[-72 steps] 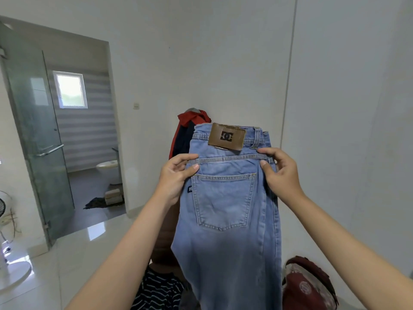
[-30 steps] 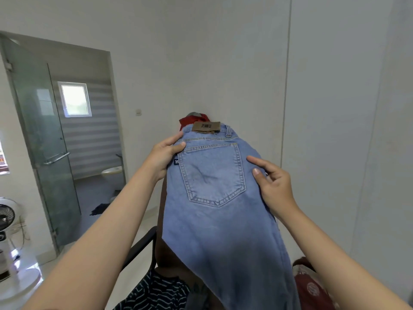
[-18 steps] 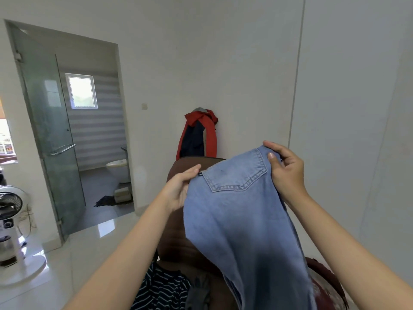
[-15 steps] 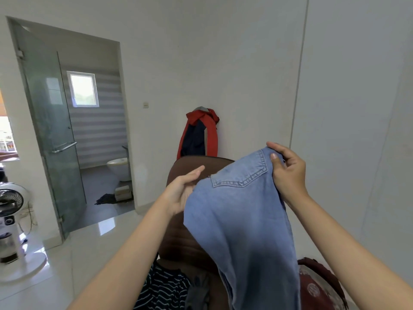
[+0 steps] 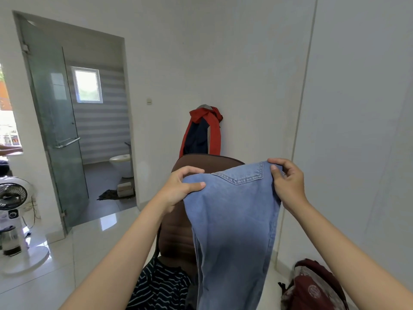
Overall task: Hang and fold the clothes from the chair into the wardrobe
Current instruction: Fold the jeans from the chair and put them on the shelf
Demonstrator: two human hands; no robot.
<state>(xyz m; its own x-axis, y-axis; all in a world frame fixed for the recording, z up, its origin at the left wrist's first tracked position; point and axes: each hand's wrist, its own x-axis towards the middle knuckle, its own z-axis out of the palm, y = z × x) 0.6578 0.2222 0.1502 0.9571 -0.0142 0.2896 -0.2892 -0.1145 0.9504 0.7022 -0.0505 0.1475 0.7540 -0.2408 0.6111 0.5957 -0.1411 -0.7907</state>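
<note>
A pair of light blue denim jeans [image 5: 232, 224] hangs in the air in front of a brown padded chair [image 5: 178, 220], held up by both hands along a folded top edge, with the bottom tip of a stitched back pocket showing just below that edge. The left hand [image 5: 178, 189] pinches the left corner of the fold, thumb laid across the front of the cloth and fingers curled over the top behind it. The right hand [image 5: 288, 182] grasps the right corner, fingers hooked over the edge and thumb pressed on the front. The legs of the jeans drop straight down past the bottom of the view, covering much of the chair's backrest.

On the chair seat lies a dark garment with thin white stripes [image 5: 159, 287], partly hidden by the jeans. A red and navy jacket [image 5: 202, 133] hangs against the white wall behind the chair. On the pale tiled floor at the lower right sits a maroon backpack [image 5: 312, 287], near the wall; whether it holds anything cannot be told. At the left stands a white pedestal fan [image 5: 13, 222], beside a frosted glass door [image 5: 58, 130] that stands open onto a bathroom where a white toilet [image 5: 121, 163] is visible.
</note>
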